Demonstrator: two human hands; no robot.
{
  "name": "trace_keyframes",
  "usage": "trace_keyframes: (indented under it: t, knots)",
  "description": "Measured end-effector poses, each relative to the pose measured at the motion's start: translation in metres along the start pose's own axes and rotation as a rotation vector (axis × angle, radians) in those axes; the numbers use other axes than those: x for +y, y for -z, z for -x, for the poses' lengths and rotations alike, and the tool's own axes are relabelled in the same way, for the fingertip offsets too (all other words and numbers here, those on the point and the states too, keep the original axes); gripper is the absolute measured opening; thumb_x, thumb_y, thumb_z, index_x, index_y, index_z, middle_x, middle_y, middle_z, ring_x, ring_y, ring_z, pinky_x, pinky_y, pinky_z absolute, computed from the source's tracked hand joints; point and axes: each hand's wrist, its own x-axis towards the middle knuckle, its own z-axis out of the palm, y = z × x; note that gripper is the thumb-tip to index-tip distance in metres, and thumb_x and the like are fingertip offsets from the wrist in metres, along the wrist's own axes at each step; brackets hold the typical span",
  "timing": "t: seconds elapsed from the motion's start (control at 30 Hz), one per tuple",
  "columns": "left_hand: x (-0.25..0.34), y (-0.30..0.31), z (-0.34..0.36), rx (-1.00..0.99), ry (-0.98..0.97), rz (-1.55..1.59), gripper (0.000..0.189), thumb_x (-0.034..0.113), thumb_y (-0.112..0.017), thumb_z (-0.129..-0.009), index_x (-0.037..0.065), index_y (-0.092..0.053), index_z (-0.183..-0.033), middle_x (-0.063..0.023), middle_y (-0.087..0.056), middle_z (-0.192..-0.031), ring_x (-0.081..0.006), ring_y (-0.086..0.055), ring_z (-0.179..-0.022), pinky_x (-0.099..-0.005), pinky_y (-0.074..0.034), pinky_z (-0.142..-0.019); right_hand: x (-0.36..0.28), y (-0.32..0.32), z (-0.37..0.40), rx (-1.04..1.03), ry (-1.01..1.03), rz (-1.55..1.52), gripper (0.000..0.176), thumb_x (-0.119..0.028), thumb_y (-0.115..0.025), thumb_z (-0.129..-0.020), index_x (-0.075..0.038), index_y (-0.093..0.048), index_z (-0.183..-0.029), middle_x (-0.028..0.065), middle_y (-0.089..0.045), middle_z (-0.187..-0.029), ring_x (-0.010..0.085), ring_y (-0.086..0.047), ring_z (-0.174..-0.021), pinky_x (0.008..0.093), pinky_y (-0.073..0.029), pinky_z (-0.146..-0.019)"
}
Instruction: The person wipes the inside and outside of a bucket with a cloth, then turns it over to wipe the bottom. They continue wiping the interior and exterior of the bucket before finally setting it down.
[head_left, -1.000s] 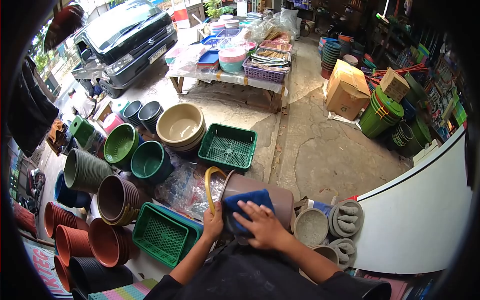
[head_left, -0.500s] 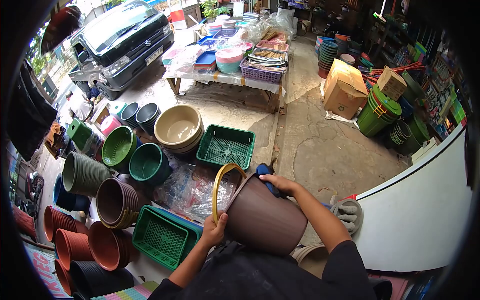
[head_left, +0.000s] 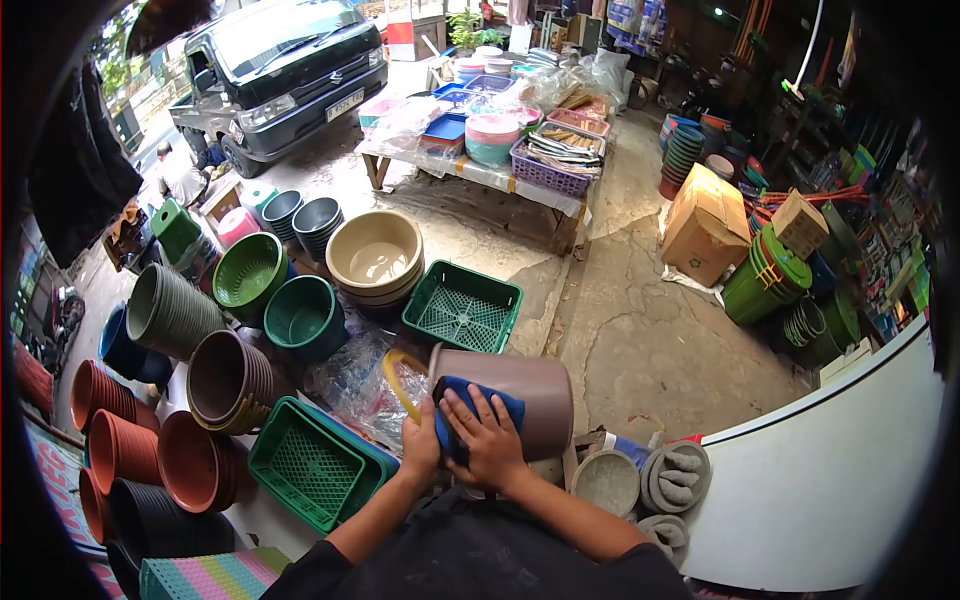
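Observation:
A brown plastic bucket lies tipped on its side in front of me, its mouth to the left. At the mouth, my left hand is closed on the bucket's edge beside the yellow handle. My right hand presses a dark blue cloth against the bucket's outer wall, fingers laid over the cloth. Part of the cloth is hidden under that hand. Just left of my hands is a crinkled clear plastic wrap.
Green baskets and stacked pots crowd the left. A goods table stands ahead, with a parked truck behind it. Grey stone mortars sit at lower right by a white panel. A cardboard box stands farther right.
The bucket has turned further onto its side and shifted left. My right hand has moved with the cloth from the far rim to the outer wall. My left hand stays at the mouth.

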Motion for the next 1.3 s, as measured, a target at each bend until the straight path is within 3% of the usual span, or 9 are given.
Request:
trace_keyframes:
  t: [0.13, 0.3, 0.4, 0.43, 0.5, 0.67, 0.93, 1.07, 1.3]
  knots:
    - [0.009, -0.014, -0.008, 0.203, 0.119, 0.42, 0.048, 0.044, -0.037, -0.104, 0.0, -0.055, -0.113, -0.0084, -0.065, -0.099, -0.0184, -0.063, -0.09, -0.034, -0.053, -0.082, 0.004, -0.035, 0.022, 0.125, 0.078, 0.044, 0.071, -0.049, -0.054, -0.08, -0.016, -0.047, -0.143, 0.0012, -0.039, -0.152, 0.0264, -0.026, -0.145, 0.0457, -0.001, -0.118]
    - [0.008, 0.009, -0.017, 0.054, 0.28, 0.623, 0.066, 0.054, -0.024, -0.102, 0.003, -0.036, -0.142, -0.0208, -0.041, -0.144, -0.0385, -0.043, -0.13, -0.057, -0.032, -0.11, 0.024, -0.061, 0.053, 0.462, -0.235, -0.146, 0.068, -0.041, -0.054, -0.088, -0.007, -0.041, -0.145, 0.0216, -0.026, -0.155, 0.034, -0.021, -0.146, 0.0458, -0.01, -0.118]
    - [0.013, 0.022, -0.012, 0.008, 0.368, 0.687, 0.065, 0.052, -0.025, -0.102, 0.002, -0.036, -0.143, -0.0202, -0.041, -0.144, -0.0377, -0.044, -0.129, -0.057, -0.034, -0.108, 0.161, -0.278, 0.169, 0.376, -0.332, -0.173, 0.069, -0.034, -0.056, -0.092, -0.001, -0.032, -0.147, 0.022, -0.037, -0.148, 0.0392, -0.033, -0.138, 0.0484, -0.021, -0.115]
    - [0.008, 0.03, -0.011, 0.009, 0.357, 0.7, 0.065, 0.052, -0.025, -0.102, 0.002, -0.036, -0.143, -0.0202, -0.041, -0.144, -0.0377, -0.044, -0.129, -0.057, -0.034, -0.108, 0.156, -0.229, 0.145, 0.373, -0.315, -0.171, 0.069, -0.034, -0.056, -0.092, -0.001, -0.032, -0.147, 0.022, -0.037, -0.148, 0.0392, -0.033, -0.138, 0.0484, -0.021, -0.115]
    - [-0.004, 0.042, -0.011, -0.094, 0.399, 0.632, 0.061, 0.048, -0.029, -0.103, 0.002, -0.038, -0.141, -0.0195, -0.043, -0.143, -0.0361, -0.045, -0.13, -0.0541, -0.036, -0.108, 0.115, -0.123, 0.086, 0.689, -0.702, -1.77, 0.057, -0.028, -0.052, -0.098, 0.001, -0.036, -0.143, 0.017, -0.044, -0.143, 0.0314, -0.044, -0.13, 0.044, -0.037, -0.108]
    - [0.018, 0.038, 0.013, -0.23, 0.243, 0.546, 0.05, 0.038, -0.042, -0.102, -0.001, -0.047, -0.132, -0.018, -0.056, -0.126, -0.0301, -0.056, -0.117, -0.0447, -0.046, -0.099, 0.145, -0.014, 0.046, 0.216, -0.883, -1.859, 0.058, -0.038, -0.049, -0.098, 0.002, -0.04, -0.14, 0.0154, -0.053, -0.134, 0.0251, -0.055, -0.121, 0.0362, -0.048, -0.099]
    - [0.025, 0.035, 0.022, -0.262, -0.121, -0.433, 0.033, 0.034, -0.058, -0.097, 0.004, -0.062, -0.084, 0.0014, -0.057, -0.074, -0.007, -0.049, -0.068, -0.0254, -0.041, -0.061, 0.129, 0.062, -0.041, -0.725, -0.649, -0.895, 0.066, -0.054, -0.054, -0.091, 0.005, -0.058, -0.122, 0.0177, -0.068, -0.105, 0.0254, -0.066, -0.091, 0.034, -0.051, -0.086]
    - [0.022, 0.019, 0.026, -0.189, -0.174, -0.362, 0.028, 0.027, -0.057, -0.098, 0.003, -0.064, -0.085, 0.0021, -0.057, -0.073, -0.0063, -0.048, -0.067, -0.0252, -0.04, -0.06, 0.073, 0.065, -0.053, -0.566, -0.306, -0.409, 0.075, -0.052, -0.052, -0.091, -0.005, -0.033, -0.146, 0.0221, -0.039, -0.147, 0.0372, -0.04, -0.133, 0.0414, -0.033, -0.109]
    - [0.004, 0.017, 0.022, 0.067, -0.116, -0.079, 0.025, 0.023, -0.054, -0.099, 0.0, -0.062, -0.097, -0.0024, -0.063, -0.083, -0.0106, -0.057, -0.074, -0.0263, -0.047, -0.066, 0.008, 0.017, -0.001, -0.076, 0.072, 0.188, 0.077, -0.051, -0.058, -0.08, -0.014, -0.04, -0.146, 0.0115, -0.038, -0.15, 0.0337, -0.034, -0.139, 0.057, -0.021, -0.111]
